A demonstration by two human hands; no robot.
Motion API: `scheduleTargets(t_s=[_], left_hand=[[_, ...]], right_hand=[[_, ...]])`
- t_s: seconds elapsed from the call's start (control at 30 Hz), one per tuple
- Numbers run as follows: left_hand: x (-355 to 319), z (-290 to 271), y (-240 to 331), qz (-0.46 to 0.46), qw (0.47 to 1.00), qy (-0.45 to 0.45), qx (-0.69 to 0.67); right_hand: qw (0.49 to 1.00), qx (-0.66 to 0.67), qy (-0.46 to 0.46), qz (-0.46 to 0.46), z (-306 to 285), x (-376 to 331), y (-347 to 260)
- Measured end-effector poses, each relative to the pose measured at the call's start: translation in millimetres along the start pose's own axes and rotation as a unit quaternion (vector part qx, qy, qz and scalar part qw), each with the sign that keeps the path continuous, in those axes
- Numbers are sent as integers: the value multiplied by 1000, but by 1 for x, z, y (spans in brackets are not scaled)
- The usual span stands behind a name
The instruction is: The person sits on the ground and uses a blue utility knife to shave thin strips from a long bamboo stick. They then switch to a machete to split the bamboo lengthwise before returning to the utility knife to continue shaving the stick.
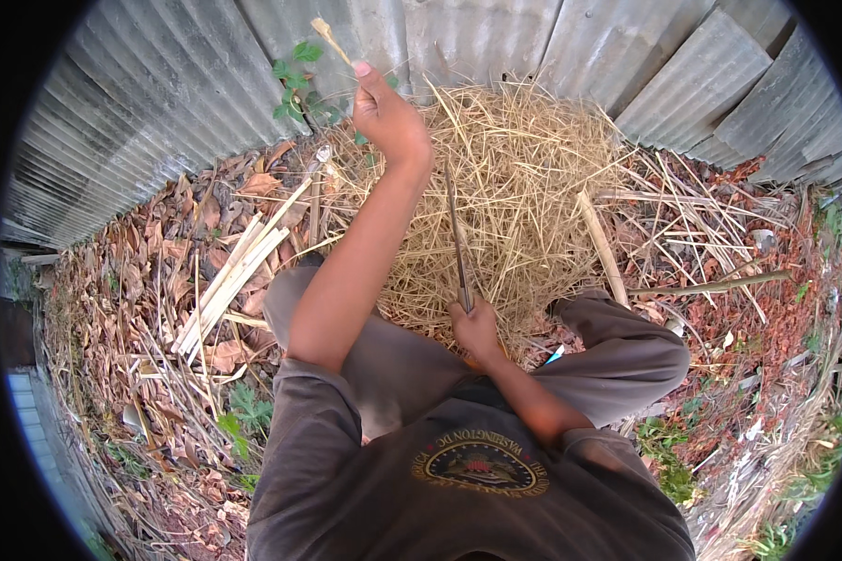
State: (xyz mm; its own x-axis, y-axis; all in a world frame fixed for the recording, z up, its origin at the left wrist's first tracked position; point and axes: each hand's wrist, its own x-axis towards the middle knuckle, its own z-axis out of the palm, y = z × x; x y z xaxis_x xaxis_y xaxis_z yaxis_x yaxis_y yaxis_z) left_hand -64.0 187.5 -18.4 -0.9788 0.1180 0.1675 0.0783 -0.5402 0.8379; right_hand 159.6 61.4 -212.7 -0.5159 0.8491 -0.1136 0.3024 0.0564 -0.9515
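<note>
My left hand (384,117) is raised at the far side, near the metal sheeting, with its fingers closed on a short pale stick (331,39). The stick's wider, lighter end points up and to the left. Lower and nearer my body, my right hand (475,327) is wrapped round the handle of a long, narrow knife (457,229). Its dark blade points away from me over a heap of dry straw (524,178). The blade and the stick are well apart. Most of the knife's handle is hidden in my fist.
Split pale sticks (239,280) lie to the left on dry leaves (150,271). A thicker pale stick (602,248) leans at the straw's right edge, near a thin branch (711,285). Corrugated metal sheets (337,56) stand behind, with a green leafy plant (295,84) against them.
</note>
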Motion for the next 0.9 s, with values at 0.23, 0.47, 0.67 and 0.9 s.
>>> scheduleTargets(t_s=[0.23,0.47,0.67,0.9], left_hand=[[9,-23,-14,-95,984,-123,-82],[-12,-20,-30,-129,977,-138,-97],[-5,-26,-31,-90,988,-79,-99],[-10,-19,-48,-64,981,-146,-110]], right_hand=[[957,125,-44,256,-14,18,16],[991,46,-20,127,-18,15,20],[992,105,62,-27,-41,3,-87],[984,-138,-58,94,-26,2,77]])
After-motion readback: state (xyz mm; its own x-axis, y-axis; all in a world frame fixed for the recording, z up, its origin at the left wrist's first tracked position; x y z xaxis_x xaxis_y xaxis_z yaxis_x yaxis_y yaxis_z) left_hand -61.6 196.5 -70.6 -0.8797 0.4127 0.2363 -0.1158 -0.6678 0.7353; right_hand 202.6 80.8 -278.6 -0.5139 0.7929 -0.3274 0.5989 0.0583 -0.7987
